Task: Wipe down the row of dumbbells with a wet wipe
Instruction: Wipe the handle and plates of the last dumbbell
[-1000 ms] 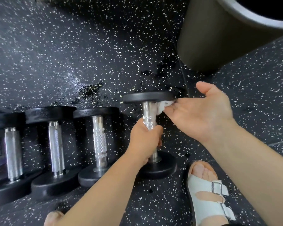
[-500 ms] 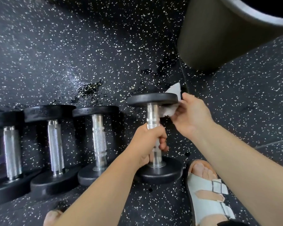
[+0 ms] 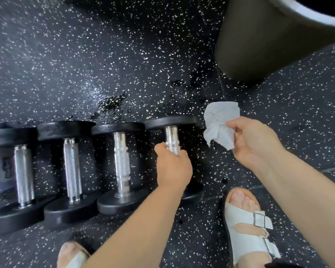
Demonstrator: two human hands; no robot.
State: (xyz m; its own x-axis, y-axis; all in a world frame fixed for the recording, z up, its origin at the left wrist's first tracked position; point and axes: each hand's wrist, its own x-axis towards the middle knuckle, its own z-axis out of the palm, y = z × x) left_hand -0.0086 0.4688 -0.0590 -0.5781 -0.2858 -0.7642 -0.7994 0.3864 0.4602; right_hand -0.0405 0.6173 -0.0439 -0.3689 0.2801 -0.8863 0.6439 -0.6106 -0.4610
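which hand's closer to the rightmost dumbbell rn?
Left. The left hand grips the handle of the rightmost dumbbell. The right hand is off to the dumbbell's right, not touching it, pinching the wet wipe.

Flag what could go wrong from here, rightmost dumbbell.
The left hand grips the rightmost dumbbell beside the open-toed sandal; a slip could hit toes.
That grip covers part of the handle, so the wipe, held clear by the right hand, may miss it.
The wet floor patch looks slippery.
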